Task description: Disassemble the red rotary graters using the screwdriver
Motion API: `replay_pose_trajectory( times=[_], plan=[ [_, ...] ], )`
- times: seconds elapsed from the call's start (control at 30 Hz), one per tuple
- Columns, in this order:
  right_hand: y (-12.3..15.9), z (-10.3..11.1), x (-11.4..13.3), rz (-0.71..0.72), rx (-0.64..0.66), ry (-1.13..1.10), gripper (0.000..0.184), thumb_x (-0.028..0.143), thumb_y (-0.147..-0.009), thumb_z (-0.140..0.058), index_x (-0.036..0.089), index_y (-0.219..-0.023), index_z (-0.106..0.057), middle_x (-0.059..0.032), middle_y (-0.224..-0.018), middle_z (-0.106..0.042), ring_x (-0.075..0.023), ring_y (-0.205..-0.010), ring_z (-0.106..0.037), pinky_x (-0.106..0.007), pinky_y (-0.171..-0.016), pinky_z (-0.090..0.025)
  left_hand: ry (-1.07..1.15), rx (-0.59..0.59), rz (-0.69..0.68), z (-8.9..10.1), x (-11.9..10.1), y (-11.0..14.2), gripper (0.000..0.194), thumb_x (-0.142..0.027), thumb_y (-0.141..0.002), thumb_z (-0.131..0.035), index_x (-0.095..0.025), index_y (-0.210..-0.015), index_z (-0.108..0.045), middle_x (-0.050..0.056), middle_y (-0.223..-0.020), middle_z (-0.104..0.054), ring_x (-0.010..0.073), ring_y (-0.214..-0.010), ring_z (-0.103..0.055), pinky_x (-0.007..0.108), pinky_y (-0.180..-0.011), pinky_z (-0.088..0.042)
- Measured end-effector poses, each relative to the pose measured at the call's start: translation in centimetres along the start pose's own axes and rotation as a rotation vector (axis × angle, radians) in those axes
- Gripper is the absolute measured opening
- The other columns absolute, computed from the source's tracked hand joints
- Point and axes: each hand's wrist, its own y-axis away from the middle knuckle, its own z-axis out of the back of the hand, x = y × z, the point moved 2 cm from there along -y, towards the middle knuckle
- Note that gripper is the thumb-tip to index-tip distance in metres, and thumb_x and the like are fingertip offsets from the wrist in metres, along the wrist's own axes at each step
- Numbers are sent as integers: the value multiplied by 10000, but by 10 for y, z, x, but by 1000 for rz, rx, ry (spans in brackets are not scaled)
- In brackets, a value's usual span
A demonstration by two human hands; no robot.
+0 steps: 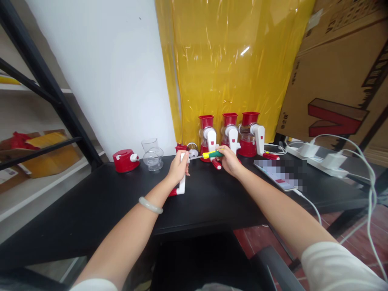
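Observation:
My left hand is closed around a white crank handle with a red grip at its lower end. In my right hand is a screwdriver with a green and yellow handle, held level. Its shaft runs left to the top of the crank handle; whether the tip touches a screw is too small to tell. Behind my hands lie a metal grater drum and a red hopper piece, partly hidden. A red base and a clear plastic housing stand to the left.
Three assembled red and white rotary graters stand at the back of the black table. A phone with a cable lies on the right, near a power strip. Cardboard boxes rise behind, and a shelf rack stands left.

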Motion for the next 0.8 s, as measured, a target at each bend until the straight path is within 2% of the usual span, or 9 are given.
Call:
replay_pose_trajectory(
  times=[0.07, 0.23, 0.3, 0.47, 0.67, 0.8],
  plan=[
    [-1, 1, -2, 8, 3, 7, 341, 437, -630, -777, 226, -757, -542, 23, -762, -558, -109, -625, -492, -273, -556, -410, 3, -4, 1, 0, 0, 0, 362, -565, -930, -497, -230, -1052, -560, -66, -603, -479, 115, -431, -502, 242, -402, -504],
    [-5, 6, -8, 32, -34, 132, 491, 697, -710, -686, 231, -757, -536, 33, -677, -533, -125, -600, -498, -299, -592, -415, 12, -4, 17, 0, 2, -1, 353, -562, -928, -505, -234, -1049, -556, -72, -597, -474, 111, -419, -492, 237, -402, -497],
    [-6, 7, -9, 57, -24, 189, 531, 742, -705, -671, 233, -750, -530, 45, -640, -512, -120, -583, -479, -298, -595, -399, 9, -6, 12, 0, 2, -1, 356, -565, -928, -504, -233, -1045, -556, -70, -607, -477, 107, -423, -495, 231, -402, -494],
    [-5, 6, -9, 43, -32, 184, 508, 698, -674, -720, 236, -740, -519, 49, -637, -514, -115, -582, -462, -288, -580, -384, 14, 0, 4, 0, 3, -2, 368, -578, -923, -503, -236, -1048, -558, -74, -605, -470, 105, -423, -497, 226, -402, -490],
    [-3, 2, -5, -6, -56, 84, 440, 577, -619, -787, 235, -748, -543, 28, -729, -561, -119, -660, -520, -266, -588, -439, 46, 4, 10, -1, 4, -3, 394, -603, -908, -503, -236, -1042, -554, -70, -618, -467, 106, -424, -492, 232, -391, -490],
    [-1, 0, -3, 2, -61, 44, 457, 558, -593, -824, 237, -769, -550, 14, -783, -578, -130, -691, -545, -269, -577, -473, 71, 3, 25, -1, 4, -4, 397, -604, -904, -502, -235, -1042, -547, -70, -628, -466, 101, -422, -482, 232, -382, -487]
  ],
)
